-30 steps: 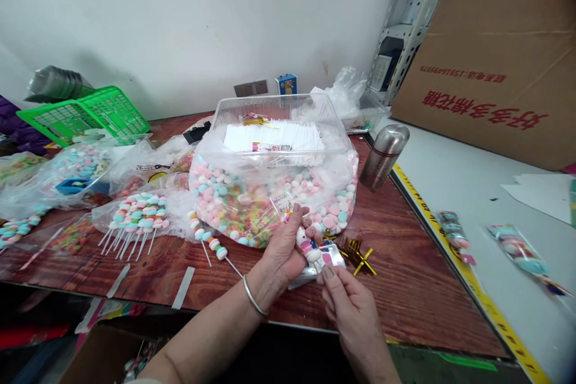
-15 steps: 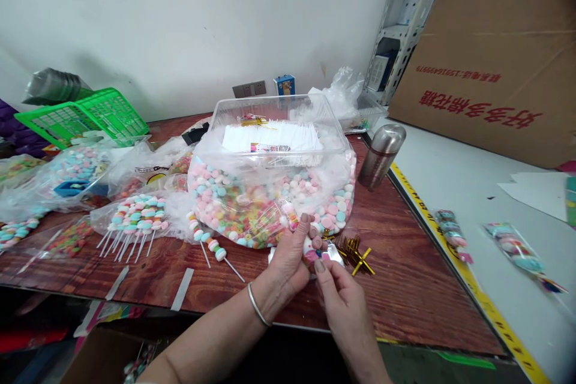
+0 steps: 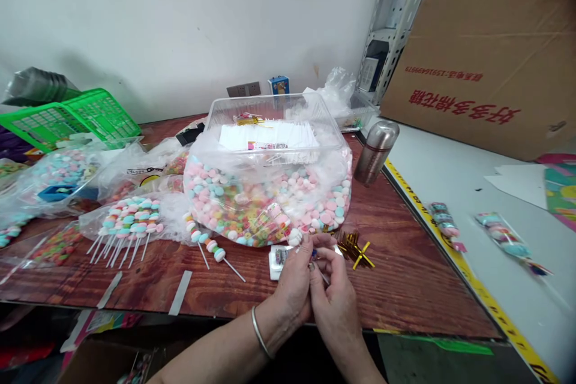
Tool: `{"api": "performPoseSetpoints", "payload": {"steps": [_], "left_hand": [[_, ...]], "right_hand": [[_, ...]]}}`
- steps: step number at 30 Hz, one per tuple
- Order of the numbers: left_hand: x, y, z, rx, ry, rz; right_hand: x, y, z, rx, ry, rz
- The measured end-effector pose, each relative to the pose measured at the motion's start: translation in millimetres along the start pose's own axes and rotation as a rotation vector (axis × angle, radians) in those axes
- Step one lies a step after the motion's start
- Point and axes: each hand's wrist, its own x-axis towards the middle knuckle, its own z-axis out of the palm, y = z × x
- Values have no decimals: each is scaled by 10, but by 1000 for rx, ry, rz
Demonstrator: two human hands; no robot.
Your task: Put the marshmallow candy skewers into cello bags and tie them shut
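Note:
My left hand (image 3: 294, 279), with a bangle at the wrist, is closed around a wrapped marshmallow skewer (image 3: 296, 237); only its pale top shows past the fingers. My right hand (image 3: 333, 282) presses against the left, fingers curled in on the lower part of the same skewer. A small dark blue bit shows between the fingertips; its kind is unclear. Just behind the hands lies a white packet (image 3: 276, 261) on the table. Gold twist ties (image 3: 355, 250) lie in a pile to the right. Two unwrapped marshmallow skewers (image 3: 211, 245) rest to the left.
A large bag of marshmallows (image 3: 211, 192) stands behind, with a clear plastic tub (image 3: 270, 153) of white sticks on it. Skewers (image 3: 132, 216) lie bunched at left, near a green basket (image 3: 103, 114). At right are a steel flask (image 3: 375, 153), finished wrapped skewers (image 3: 504, 234) and a cardboard box (image 3: 472, 30).
Both hands have drawn together and turned, the right fingers now folding over beside the left. The skewer is more hidden, and more of the white packet shows. The view has shifted slightly.

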Motion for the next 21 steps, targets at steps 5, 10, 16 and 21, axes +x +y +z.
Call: {"api": "performPoseSetpoints", "payload": {"steps": [5, 10, 16, 21], "left_hand": [[-79, 31, -170, 102, -75, -55], [-233, 133, -250, 200, -140, 6], [-292, 228, -352, 356, -99, 99], [-311, 193, -349, 369, -122, -38]], "right_hand": [[-137, 86, 101, -334, 131, -327], [-167, 87, 75, -166, 155, -231], [-227, 16, -28, 79, 22, -78], [-282, 96, -22, 203, 44, 40]]}}
